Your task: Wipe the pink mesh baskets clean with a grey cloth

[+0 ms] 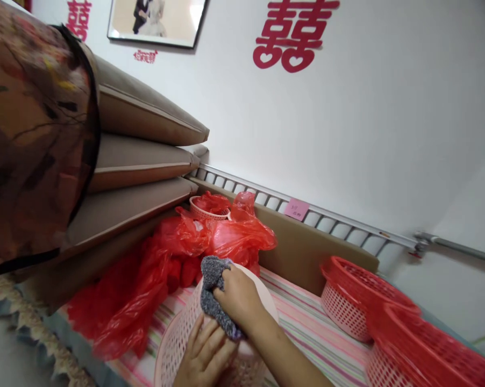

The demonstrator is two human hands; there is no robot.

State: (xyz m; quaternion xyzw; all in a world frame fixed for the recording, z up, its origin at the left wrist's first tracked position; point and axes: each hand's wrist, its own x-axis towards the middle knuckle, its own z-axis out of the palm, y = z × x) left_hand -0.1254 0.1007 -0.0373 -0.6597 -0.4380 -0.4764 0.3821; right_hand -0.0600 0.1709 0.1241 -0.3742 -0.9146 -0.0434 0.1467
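Observation:
A pale pink perforated plastic basket (184, 322) sits in front of me on a striped sheet, its wide rim low on the left and its rounded, lighter end towards the back. Bunched in the fingers of my right hand (240, 293) is a fuzzy grey cloth (213, 282), pressed against the basket's upper side. Just below the cloth, my left hand (206, 355) lies flat on the basket wall, fingers stretched out. Part of the basket is hidden behind both hands and my right forearm.
Red plastic bags (162, 269) lie behind and to the left, near a small basket (206, 212) holding red plastic. Baskets with red rims (347, 306) stand at the right. Stacked grey-brown cushions (145, 161) rise on the left. A white radiator (275, 201) runs along the wall.

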